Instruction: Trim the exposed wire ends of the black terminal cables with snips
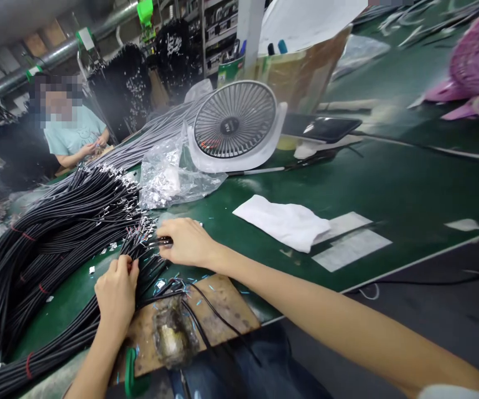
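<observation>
My left hand (117, 288) is closed, fingers curled at the ends of a bundle of black cables (62, 332). Just right of it, my right hand (185, 241) is closed around something dark and slim, partly hidden by the fingers; its kind is unclear. Both hands are close to stripped cable ends (142, 230) with thin coloured wires. More black cables (52, 221) are heaped to the left, tied with red bands. Below the hands, a stained wooden board (231, 302) carries a tape-wrapped, brassy lump (173, 338), a few loose cables and blue wire scraps.
A round fan (233, 122) stands behind a clear plastic bag (168, 177). A white cloth (283, 221) and paper strips (351, 249) lie on the green table (409, 183). Further back are a phone (331, 128), a pink basket (478, 61) and a seated person (75, 133).
</observation>
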`<state>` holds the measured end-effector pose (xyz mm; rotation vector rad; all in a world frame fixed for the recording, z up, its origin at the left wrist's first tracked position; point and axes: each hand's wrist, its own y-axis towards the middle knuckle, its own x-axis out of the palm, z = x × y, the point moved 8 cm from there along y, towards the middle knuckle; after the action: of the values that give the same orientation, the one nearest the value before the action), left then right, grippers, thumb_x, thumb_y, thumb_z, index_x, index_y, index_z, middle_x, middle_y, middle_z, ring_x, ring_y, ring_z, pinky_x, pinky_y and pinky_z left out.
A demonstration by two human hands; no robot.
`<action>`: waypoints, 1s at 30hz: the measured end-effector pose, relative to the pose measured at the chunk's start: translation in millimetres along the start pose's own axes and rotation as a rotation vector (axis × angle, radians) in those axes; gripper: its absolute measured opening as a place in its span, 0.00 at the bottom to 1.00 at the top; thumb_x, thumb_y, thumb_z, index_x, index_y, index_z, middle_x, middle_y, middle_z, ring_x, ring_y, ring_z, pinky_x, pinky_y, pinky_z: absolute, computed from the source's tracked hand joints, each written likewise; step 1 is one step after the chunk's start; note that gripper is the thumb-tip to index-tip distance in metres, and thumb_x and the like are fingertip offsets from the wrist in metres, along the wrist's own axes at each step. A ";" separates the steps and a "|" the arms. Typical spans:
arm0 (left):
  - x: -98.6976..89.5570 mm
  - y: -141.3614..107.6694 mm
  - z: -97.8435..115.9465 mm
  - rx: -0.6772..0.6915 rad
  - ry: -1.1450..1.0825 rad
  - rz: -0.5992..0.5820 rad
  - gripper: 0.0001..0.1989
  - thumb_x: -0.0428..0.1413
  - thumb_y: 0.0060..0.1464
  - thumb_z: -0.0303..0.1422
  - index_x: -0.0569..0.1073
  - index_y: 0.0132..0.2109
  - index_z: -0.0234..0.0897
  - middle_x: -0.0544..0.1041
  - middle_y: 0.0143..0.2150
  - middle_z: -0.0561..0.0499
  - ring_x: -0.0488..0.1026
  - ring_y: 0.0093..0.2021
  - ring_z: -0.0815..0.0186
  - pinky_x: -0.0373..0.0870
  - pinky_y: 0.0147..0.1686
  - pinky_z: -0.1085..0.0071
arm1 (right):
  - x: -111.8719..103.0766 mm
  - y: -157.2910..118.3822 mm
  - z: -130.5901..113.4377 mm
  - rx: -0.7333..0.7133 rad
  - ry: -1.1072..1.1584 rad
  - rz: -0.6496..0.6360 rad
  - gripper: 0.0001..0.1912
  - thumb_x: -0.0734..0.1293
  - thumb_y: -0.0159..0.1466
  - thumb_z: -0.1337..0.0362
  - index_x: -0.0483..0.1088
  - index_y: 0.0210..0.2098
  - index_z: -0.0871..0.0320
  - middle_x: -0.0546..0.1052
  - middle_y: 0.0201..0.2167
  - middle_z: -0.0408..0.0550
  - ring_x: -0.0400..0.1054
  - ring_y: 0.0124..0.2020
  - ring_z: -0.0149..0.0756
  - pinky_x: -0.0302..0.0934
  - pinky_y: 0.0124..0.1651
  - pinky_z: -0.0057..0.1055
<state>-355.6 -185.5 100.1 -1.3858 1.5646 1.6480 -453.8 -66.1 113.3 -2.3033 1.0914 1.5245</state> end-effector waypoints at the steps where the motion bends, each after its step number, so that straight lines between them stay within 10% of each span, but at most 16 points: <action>1: 0.3 -2.0 4.7 0.011 0.034 -0.033 0.07 0.52 0.57 0.36 0.72 0.36 0.38 0.76 0.31 0.51 0.73 0.28 0.64 0.56 0.25 0.72 | 0.2 -0.2 1.0 0.002 -0.015 -0.014 0.10 0.64 0.54 0.65 0.75 0.33 0.54 0.77 0.36 0.45 0.70 0.33 0.36 0.49 0.27 0.27; 8: 14.4 -6.6 25.0 0.044 0.063 -0.284 0.10 0.47 0.59 0.28 0.69 0.46 0.35 0.77 0.38 0.45 0.75 0.34 0.61 0.64 0.30 0.70 | 10.4 -1.4 -0.1 0.016 -0.107 -0.137 0.11 0.62 0.57 0.66 0.76 0.31 0.63 0.77 0.32 0.57 0.72 0.33 0.44 0.55 0.29 0.30; 16: 19.8 4.3 28.8 0.098 -0.494 -0.247 0.08 0.47 0.56 0.28 0.71 0.35 0.36 0.75 0.32 0.49 0.74 0.35 0.64 0.67 0.35 0.71 | -15.3 3.1 15.8 0.113 0.029 0.065 0.08 0.62 0.56 0.66 0.74 0.27 0.60 0.76 0.31 0.50 0.67 0.30 0.34 0.50 0.28 0.27; 23: -0.2 34.1 13.1 -0.059 -0.987 -0.207 0.23 0.50 0.56 0.35 0.60 0.59 0.40 0.72 0.34 0.53 0.73 0.26 0.71 0.72 0.27 0.75 | -24.7 3.8 15.7 0.030 0.445 0.204 0.09 0.65 0.55 0.67 0.69 0.19 0.62 0.65 0.17 0.39 0.51 0.21 0.24 0.44 0.26 0.24; 30: -3.3 26.9 9.4 -0.104 -1.020 -0.172 0.17 0.53 0.55 0.37 0.71 0.51 0.39 0.73 0.27 0.54 0.70 0.23 0.72 0.68 0.24 0.78 | -25.8 -1.5 11.5 0.015 0.567 0.298 0.12 0.66 0.56 0.69 0.65 0.17 0.63 0.63 0.17 0.38 0.51 0.21 0.23 0.45 0.26 0.23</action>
<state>-380.8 -182.2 113.4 -0.4927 0.7428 1.8729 -466.5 -46.8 129.7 -2.7397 1.6290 0.9339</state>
